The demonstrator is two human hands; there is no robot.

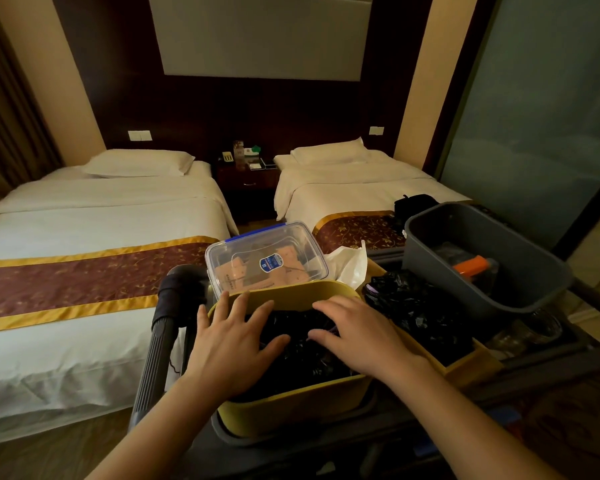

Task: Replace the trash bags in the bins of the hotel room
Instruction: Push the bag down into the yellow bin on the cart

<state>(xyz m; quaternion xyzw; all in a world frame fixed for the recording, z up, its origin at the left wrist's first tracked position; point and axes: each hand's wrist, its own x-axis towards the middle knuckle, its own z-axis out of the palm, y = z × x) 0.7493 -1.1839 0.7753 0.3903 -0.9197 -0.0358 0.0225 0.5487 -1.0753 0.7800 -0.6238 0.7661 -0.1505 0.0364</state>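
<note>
Hands — two [231, 344] [359, 336], one yellow bin [291, 407], two beds [84, 237] [354, 188]

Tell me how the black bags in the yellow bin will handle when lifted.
Probably floppy and very light: the black bags lie crumpled and glossy in the yellow bin. That sheen suggests thin, slippery film. Loosely tangled, several may come up together under the left hand and right hand.

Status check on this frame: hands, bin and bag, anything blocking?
Left hand and right hand open, flat on the black bag in the yellow bin. Bin on the cart. Clear box right behind it; nothing blocking.
</note>
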